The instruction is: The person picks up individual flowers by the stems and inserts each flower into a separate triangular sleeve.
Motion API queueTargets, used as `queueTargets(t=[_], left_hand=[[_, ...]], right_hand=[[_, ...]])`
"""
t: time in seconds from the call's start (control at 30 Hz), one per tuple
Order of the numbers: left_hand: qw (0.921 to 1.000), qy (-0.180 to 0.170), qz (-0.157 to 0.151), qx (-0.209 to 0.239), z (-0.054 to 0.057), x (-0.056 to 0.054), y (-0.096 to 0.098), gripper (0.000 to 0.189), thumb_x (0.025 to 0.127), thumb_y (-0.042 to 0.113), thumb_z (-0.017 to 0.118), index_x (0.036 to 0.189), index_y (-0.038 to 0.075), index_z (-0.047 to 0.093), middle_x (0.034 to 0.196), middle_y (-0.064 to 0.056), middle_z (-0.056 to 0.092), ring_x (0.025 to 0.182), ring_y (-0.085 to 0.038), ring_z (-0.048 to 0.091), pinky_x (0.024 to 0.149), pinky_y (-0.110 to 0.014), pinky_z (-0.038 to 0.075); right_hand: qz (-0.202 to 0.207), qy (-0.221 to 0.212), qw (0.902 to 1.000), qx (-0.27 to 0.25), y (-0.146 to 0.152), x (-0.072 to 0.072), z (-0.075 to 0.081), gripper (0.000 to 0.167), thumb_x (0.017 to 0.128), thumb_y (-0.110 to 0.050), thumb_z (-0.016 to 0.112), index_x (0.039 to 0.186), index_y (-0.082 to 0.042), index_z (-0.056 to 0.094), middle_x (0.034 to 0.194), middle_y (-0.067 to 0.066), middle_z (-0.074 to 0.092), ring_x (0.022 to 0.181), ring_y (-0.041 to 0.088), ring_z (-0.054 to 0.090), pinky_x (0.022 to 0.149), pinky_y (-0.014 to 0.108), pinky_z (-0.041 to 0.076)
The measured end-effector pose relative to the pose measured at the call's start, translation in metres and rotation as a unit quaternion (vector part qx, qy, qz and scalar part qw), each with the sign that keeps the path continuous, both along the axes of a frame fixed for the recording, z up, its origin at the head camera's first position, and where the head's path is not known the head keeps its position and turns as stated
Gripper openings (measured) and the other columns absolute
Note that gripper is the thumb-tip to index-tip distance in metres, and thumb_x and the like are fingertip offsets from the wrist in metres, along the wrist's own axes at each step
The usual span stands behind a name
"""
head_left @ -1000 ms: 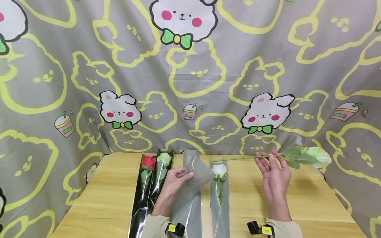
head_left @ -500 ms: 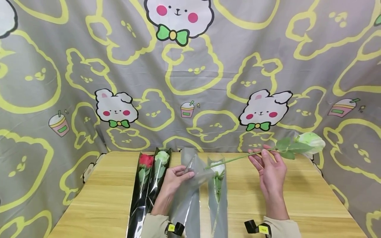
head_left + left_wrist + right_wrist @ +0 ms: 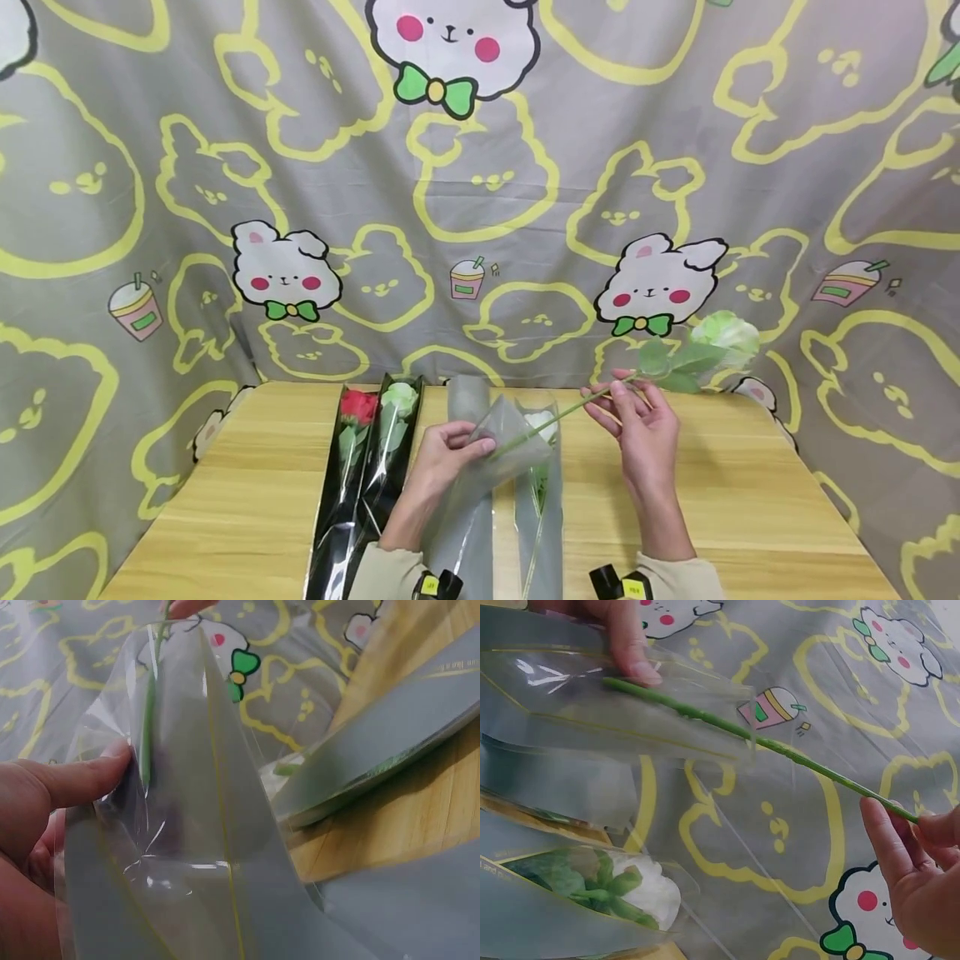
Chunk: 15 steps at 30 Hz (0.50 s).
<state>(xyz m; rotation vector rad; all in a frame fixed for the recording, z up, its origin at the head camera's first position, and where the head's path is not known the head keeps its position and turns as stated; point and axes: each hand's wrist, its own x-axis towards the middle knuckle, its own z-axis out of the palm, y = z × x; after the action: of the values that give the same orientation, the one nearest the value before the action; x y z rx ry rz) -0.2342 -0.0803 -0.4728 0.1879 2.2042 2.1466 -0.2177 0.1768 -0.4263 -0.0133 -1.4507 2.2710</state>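
In the head view my left hand [image 3: 450, 454] pinches the edge of a grey, see-through flower sleeve [image 3: 517, 458] and lifts its mouth up. My right hand [image 3: 637, 442] holds a pale green rose [image 3: 726, 340] by the stem, just below the leaves. The bloom tilts up to the right, while the stem slants down left into the sleeve. Through the clear film, the left wrist view shows the stem's lower end [image 3: 147, 742] near my left thumb. The right wrist view shows the green stem [image 3: 795, 756] running between both hands; the bloom is outside that view.
Beside the lifted sleeve lies another grey sleeve [image 3: 540, 533] with a white rose [image 3: 651, 892] in it. Two black sleeves lie at left, holding a red rose [image 3: 358, 407] and a pale green rose [image 3: 401, 400]. A patterned cloth [image 3: 525, 225] hangs behind the wooden table [image 3: 675, 533].
My right hand has moved left and tilted the rose, bloom up. The stem's end has passed from outside the sleeve's mouth to inside it. My left hand keeps its hold on the film.
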Motion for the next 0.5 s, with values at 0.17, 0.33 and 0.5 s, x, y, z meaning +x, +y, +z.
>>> queueTargets(t=[0.17, 0.33, 0.5], left_hand=[[0.9998, -0.011, -0.01, -0.013, 0.0055, 0.0003, 0.0011, 0.024, 0.085, 0.002, 0.082, 0.104, -0.009, 0.072, 0.093, -0.016, 0.076, 0.078, -0.014, 0.069, 0.076, -0.027, 0.054], [0.9987, -0.011, -0.047, -0.016, 0.0063, 0.0027, 0.0046, 0.027, 0.087, 0.003, 0.079, 0.109, -0.009, 0.07, 0.1, -0.019, 0.075, 0.084, -0.018, 0.071, 0.08, -0.029, 0.056], [0.9955, 0.002, -0.092, -0.022, 0.0053, 0.0062, 0.0099, 0.029, 0.091, 0.007, 0.077, 0.113, -0.01, 0.07, 0.104, -0.021, 0.075, 0.087, -0.02, 0.072, 0.08, -0.03, 0.057]], right_hand=[[0.015, 0.012, 0.9995, 0.025, -0.0049, -0.0007, 0.001, 0.036, 0.103, -0.008, 0.061, 0.128, 0.016, 0.051, 0.094, 0.016, 0.074, 0.091, 0.031, 0.075, 0.081, 0.042, 0.058], [0.003, 0.017, 0.9988, 0.046, -0.0058, 0.0015, 0.0035, 0.031, 0.101, -0.007, 0.064, 0.122, 0.014, 0.057, 0.093, 0.015, 0.074, 0.088, 0.031, 0.076, 0.078, 0.042, 0.059], [-0.01, 0.017, 0.9969, 0.076, -0.0073, 0.0028, 0.0027, 0.027, 0.098, -0.004, 0.069, 0.114, 0.016, 0.059, 0.091, 0.015, 0.074, 0.08, 0.026, 0.076, 0.072, 0.041, 0.061]])
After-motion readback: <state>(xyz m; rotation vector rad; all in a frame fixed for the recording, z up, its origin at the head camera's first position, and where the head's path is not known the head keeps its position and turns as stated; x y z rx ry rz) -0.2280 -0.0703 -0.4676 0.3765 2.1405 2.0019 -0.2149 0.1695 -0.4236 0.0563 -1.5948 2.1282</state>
